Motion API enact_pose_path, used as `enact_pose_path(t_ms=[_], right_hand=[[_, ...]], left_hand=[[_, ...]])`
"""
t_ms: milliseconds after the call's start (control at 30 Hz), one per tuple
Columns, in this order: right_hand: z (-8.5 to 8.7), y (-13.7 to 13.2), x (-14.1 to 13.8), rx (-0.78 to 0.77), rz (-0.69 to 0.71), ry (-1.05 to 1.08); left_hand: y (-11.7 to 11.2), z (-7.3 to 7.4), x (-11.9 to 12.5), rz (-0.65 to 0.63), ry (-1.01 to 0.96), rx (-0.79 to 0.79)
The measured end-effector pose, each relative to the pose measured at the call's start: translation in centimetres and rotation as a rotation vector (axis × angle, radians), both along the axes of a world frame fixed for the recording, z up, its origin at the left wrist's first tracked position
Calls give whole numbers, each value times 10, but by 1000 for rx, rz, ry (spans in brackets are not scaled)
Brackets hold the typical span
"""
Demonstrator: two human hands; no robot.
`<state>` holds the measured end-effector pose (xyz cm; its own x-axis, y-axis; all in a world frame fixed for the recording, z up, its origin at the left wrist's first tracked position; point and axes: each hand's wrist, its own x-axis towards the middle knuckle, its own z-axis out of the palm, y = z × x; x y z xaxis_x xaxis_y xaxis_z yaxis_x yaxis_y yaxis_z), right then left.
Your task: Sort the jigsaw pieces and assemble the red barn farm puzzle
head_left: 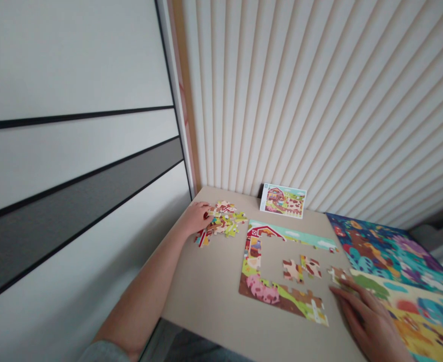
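My left hand rests at the left edge of a heap of loose jigsaw pieces, its fingers spread over the nearest ones. Low on the right, my right hand lies with thumb and fingers apart. Its fingertips are beside or touching a single brown-and-white jigsaw piece; I cannot tell which. Between the hands lies a partly joined farm jigsaw, with its left side and parts of the top and bottom edges connected. Inside that frame sit a few cow-patterned pieces, apart from the border.
A picture card of the farm scene leans near the pleated blind at the back. On the right lie a dark blue picture puzzle and a yellow animal one. A white panelled surface borders the table's left side.
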<state>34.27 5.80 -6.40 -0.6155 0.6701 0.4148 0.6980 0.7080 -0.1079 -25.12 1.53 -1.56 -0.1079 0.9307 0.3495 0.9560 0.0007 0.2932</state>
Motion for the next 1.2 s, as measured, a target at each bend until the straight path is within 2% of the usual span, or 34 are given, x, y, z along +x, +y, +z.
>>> enact_pose_path(t_ms=[167,300,433,567,667,733,833,900,1000,1100,1200], right_hand=[[1,-1,-2,1,-2,-6],[5,-4,-5,6,-17,-3],[9,-7,-8,-1,-20,6],[15,-6,-6,44,4,59],[27,-12,-10,91,18,129],[39,-26,-22,85,18,172],[55,-61,-56,-48,11,297],[62,-87,-85,-252,20,383],[64,-115,-125,-431,54,506],[61,-124,-146,-551,-1,604],[58,-116,-139,-550,-93,670]], left_hand=[[3,2,4,35,-114,3],[5,5,14,41,-215,77],[4,13,34,-110,-473,133],[2,21,66,-243,-671,123],[-5,28,99,-370,-693,20],[-12,33,123,-465,-646,-30],[-24,38,159,-629,-579,-86],[-31,36,181,-730,-552,-134],[-38,29,208,-792,-535,-135],[-43,21,226,-777,-562,-105],[-48,19,230,-778,-512,-70]])
